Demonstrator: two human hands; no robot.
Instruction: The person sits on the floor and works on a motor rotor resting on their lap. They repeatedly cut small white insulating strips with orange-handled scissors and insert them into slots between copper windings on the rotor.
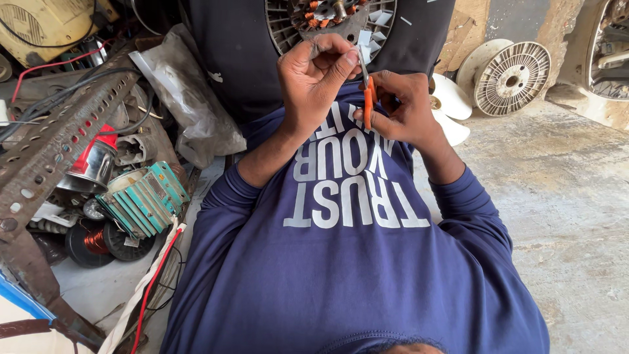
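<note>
Top centre of frame: left hand (314, 82) pinches a small grey strip (362, 62) between thumb & fingers, right hand (406, 108) grips orange-handled scissors (368, 105), blades up beside the strip, just below a motor stator w/ copper windings (327, 16). Risk: blades sit v. close to left fingertips, so a slip could nick skin or windings; the strip may drop into the lap.

The scissors (367, 98) had glossy orange plastic handles and bright metal blades; the perforated angle bar (62, 141) was rusty, matt metal; the floor (563, 196) was rough concrete.
</note>
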